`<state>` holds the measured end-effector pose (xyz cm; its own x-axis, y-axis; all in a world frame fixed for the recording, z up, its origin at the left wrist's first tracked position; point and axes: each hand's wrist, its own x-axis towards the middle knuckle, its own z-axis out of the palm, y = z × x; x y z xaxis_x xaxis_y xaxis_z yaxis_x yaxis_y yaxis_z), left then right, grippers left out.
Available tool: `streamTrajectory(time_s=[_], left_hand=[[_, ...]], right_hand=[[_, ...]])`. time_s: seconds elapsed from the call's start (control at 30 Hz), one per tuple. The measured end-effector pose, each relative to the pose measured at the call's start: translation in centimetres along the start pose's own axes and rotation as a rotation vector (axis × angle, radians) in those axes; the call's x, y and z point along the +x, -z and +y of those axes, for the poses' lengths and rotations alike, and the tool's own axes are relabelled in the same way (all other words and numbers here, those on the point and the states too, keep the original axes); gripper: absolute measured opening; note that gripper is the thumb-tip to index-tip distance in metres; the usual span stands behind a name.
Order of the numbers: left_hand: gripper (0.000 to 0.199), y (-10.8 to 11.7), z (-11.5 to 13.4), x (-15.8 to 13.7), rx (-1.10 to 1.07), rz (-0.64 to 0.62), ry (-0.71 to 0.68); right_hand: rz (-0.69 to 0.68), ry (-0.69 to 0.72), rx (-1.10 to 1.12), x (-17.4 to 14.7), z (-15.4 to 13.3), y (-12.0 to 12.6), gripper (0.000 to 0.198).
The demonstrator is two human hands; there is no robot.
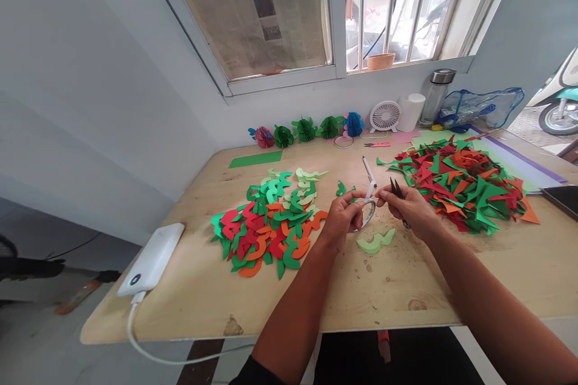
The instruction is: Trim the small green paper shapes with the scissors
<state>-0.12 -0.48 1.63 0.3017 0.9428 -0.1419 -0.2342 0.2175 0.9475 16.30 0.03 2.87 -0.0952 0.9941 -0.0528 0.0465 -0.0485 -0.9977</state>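
My left hand is closed on a roll of double-sided-looking tape, a thin white ring with print on its inner side. A short whitish strip stands up from the roll between my hands. In my right hand is a pair of dark scissors, blades pointing up and away. Its thumb and fingertip pinch close to the tape; whether they touch the strip I cannot tell. Just below the roll lies a wavy light green paper piece. Beyond my fingers are a white pen and small dark green paper pieces.
Curved paper cutouts are heaped left, paper scraps right. Behind stand paper flowers, a small fan and a glass bottle. A white power bank with cable lies at the left edge, a phone at the right.
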Motion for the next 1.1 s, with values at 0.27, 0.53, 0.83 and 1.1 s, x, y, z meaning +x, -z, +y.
streamTrajectory(time_s=[0.27, 0.53, 0.83, 1.1], left_hand=[[0.037, -0.20, 0.31, -0.22, 0.033, 0.044, 0.008], [0.039, -0.34, 0.55, -0.35, 0.055, 0.065, 0.019], [0.034, -0.36, 0.44, -0.34, 0.053, 0.025, -0.005], [0.033, -0.34, 0.40, -0.29, 0.050, 0.020, -0.009]], right_hand=[[-0.001, -0.005, 0.010, -0.04, -0.14, -0.14, 0.034], [-0.013, -0.015, 0.036, 0.10, 0.22, -0.15, 0.032], [-0.018, -0.028, 0.051, -0.06, 0.10, -0.38, 0.034], [-0.029, -0.020, 0.041, -0.17, -0.01, -0.50, 0.033]])
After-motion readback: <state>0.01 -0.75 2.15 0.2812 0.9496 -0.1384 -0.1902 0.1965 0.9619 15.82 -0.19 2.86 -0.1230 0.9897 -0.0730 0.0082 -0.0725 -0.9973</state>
